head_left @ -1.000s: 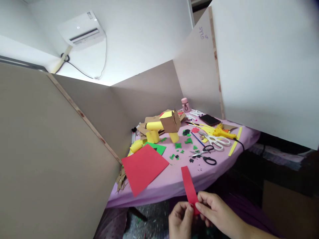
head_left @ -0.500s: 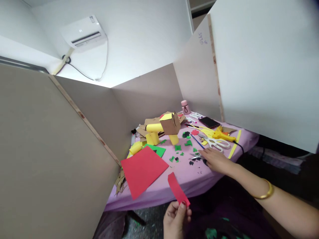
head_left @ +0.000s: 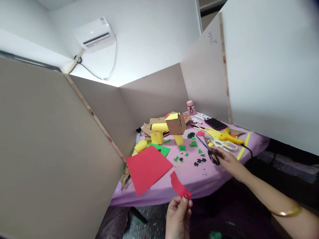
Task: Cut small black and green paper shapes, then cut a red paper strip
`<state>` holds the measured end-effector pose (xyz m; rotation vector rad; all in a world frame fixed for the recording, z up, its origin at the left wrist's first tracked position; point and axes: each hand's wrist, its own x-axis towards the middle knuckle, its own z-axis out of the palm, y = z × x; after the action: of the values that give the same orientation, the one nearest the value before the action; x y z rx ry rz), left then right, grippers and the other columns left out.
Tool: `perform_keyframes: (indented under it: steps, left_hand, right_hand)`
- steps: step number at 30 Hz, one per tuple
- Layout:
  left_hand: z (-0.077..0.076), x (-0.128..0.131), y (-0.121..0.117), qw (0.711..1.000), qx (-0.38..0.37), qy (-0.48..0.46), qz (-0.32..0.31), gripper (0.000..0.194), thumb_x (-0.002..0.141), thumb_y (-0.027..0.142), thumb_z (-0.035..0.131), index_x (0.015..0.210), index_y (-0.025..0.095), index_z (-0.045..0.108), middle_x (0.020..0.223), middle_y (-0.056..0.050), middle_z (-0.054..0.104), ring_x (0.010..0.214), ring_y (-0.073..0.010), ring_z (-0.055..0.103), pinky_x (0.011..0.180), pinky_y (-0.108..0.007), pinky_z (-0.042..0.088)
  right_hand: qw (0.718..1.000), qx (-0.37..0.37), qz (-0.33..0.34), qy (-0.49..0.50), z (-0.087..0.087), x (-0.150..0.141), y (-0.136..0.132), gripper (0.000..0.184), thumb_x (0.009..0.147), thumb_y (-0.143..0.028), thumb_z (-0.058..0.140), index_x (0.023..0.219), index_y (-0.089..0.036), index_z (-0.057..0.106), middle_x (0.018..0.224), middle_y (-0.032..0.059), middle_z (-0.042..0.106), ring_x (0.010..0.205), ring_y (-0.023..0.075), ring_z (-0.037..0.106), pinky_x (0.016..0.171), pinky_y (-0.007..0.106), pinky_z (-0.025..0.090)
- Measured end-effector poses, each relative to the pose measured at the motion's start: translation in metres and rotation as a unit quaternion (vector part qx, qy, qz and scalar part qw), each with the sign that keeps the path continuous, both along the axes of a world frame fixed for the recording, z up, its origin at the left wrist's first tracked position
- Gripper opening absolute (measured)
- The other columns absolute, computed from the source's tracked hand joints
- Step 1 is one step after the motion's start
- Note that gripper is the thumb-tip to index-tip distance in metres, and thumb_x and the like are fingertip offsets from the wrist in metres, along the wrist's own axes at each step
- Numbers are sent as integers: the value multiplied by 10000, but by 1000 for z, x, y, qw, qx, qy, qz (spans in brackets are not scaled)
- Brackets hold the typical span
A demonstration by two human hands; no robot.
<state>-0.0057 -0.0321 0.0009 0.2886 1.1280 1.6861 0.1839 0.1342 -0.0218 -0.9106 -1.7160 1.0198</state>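
Note:
My left hand pinches the lower end of a red paper strip, held up in front of the table's near edge. My right hand reaches over the purple table cloth and grips black-handled scissors, lifted slightly off the surface. A gold bangle sits on that wrist. A large red paper sheet lies on the table to the left of the strip.
A cardboard and yellow paper model stands mid-table amid green and black scraps. White-handled scissors, a yellow glue gun, a phone, markers and a pink bottle lie to the right. Beige partition boards wall in the table.
My right hand left the red strip, reached out to the table and took hold of the black-handled scissors. My left hand kept the strip, which now curls a little.

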Motion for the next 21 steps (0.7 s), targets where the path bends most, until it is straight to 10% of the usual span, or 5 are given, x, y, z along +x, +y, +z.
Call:
perform_keyframes:
  steps: [6, 9, 11, 18, 21]
  left_hand:
    - [17, 7, 10, 999, 27, -17, -5, 392, 325, 264, 918, 546, 160, 612, 499, 38, 657, 435, -50, 585, 402, -91, 455]
    - [30, 12, 13, 999, 46, -8, 7, 394, 315, 245, 921, 553, 157, 620, 485, 48, 639, 426, -43, 568, 409, -90, 446]
    - [38, 15, 14, 997, 67, 12, 22, 386, 322, 233, 921, 578, 148, 645, 538, 37, 666, 476, -55, 599, 463, -104, 471]
    - [41, 28, 5, 992, 96, 85, 0, 377, 361, 277, 909, 628, 118, 697, 507, -21, 692, 450, -112, 608, 440, -167, 445]
    - [31, 31, 1, 992, 77, 91, -48, 385, 360, 323, 903, 611, 109, 706, 471, -27, 676, 417, -100, 570, 420, -169, 415]
  right_hand:
    - [963, -179, 113, 166, -9, -21, -86, 446, 870, -541, 478, 1105, -174, 574, 859, 72, 664, 704, 161, 641, 679, 297, 514]
    - [820, -397, 231, 341, 1, -29, -113, 418, 712, -424, 747, 1039, -192, 628, 810, 20, 647, 674, 113, 624, 651, 216, 476]
    - [788, -409, 263, 378, 12, -30, -121, 388, 682, -407, 778, 965, -180, 642, 742, 0, 626, 598, 92, 588, 567, 183, 434]
    - [945, -157, 134, 254, 40, -35, -123, 326, 702, -311, 765, 929, -201, 557, 653, -50, 561, 582, 104, 513, 562, 201, 407]
    - [970, -97, 79, 207, 43, -41, -123, 282, 728, -242, 713, 951, -211, 544, 720, -31, 581, 654, 134, 539, 626, 238, 444]
